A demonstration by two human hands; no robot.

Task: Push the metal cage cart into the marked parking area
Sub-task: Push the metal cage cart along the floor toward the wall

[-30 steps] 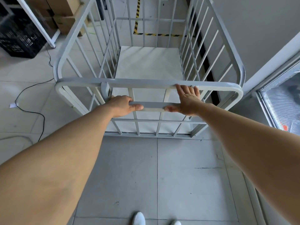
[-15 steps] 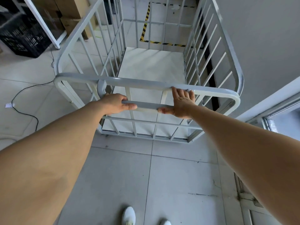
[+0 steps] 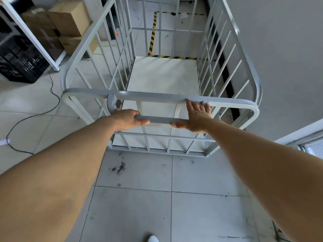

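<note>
Both on cage cart (image 3: 148,94) bar (image 3: 160,120); L hand (image 3: 127,119) round, R hand (image 3: 196,117) flat

You can read no text, number or brand here. The brown cardboard box (image 3: 35,16) left of the grey metal cage cart (image 3: 157,96) bears a dark print, too blurred to make out. Yellow-and-black striped floor tape (image 3: 152,42) beyond the cart is the only sign.

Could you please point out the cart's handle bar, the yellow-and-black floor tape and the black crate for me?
handle bar (image 3: 160,120): head view, its bare middle stretch.
floor tape (image 3: 152,37): head view, its long strip, seen through the cart's bars.
black crate (image 3: 21,63): head view, its latticed side.
</note>
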